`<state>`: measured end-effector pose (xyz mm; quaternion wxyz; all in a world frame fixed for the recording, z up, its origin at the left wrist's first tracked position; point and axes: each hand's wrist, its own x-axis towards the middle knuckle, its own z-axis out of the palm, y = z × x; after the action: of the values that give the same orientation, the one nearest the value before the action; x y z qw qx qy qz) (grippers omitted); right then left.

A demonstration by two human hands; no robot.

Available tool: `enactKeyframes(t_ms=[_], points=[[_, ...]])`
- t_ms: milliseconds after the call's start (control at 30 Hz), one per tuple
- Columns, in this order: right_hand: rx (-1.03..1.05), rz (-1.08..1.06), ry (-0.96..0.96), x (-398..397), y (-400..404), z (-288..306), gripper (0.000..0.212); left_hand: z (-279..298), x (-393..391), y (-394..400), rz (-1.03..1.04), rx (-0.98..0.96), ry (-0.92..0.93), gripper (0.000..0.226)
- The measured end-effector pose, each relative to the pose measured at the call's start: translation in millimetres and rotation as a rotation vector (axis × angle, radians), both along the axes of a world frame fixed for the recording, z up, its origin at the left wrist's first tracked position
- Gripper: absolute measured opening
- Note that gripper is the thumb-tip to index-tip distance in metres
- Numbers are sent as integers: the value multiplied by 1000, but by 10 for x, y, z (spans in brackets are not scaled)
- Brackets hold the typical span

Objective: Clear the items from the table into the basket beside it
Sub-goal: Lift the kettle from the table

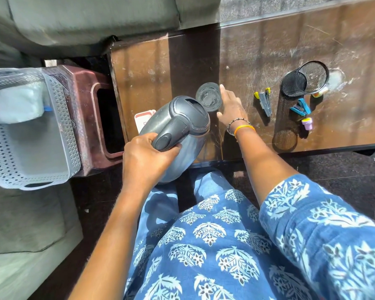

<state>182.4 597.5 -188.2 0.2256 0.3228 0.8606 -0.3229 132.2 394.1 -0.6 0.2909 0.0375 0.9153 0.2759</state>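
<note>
Left hand grips the kettle by its handle, tilted at the table near edge, basket off to its left; right hand, fingers extended, touches 1 glass.

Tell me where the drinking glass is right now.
In the head view, the glass stands on the table, between the kettle and the right hand beside it.

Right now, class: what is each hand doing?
Left hand: grips the kettle handle.
Right hand: open, fingers against the glass.
</note>
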Motion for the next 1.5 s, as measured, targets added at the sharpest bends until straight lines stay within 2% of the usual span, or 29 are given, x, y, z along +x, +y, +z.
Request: enactKeyframes(t_ms=[1000, 1500], points=[[-40, -20, -29, -14, -30, 42, 82, 41, -26, 35, -45, -27, -7, 36], [-53, -12, -34, -7, -23, 56, 82, 33, -1, 43, -36, -32, -23, 29]])
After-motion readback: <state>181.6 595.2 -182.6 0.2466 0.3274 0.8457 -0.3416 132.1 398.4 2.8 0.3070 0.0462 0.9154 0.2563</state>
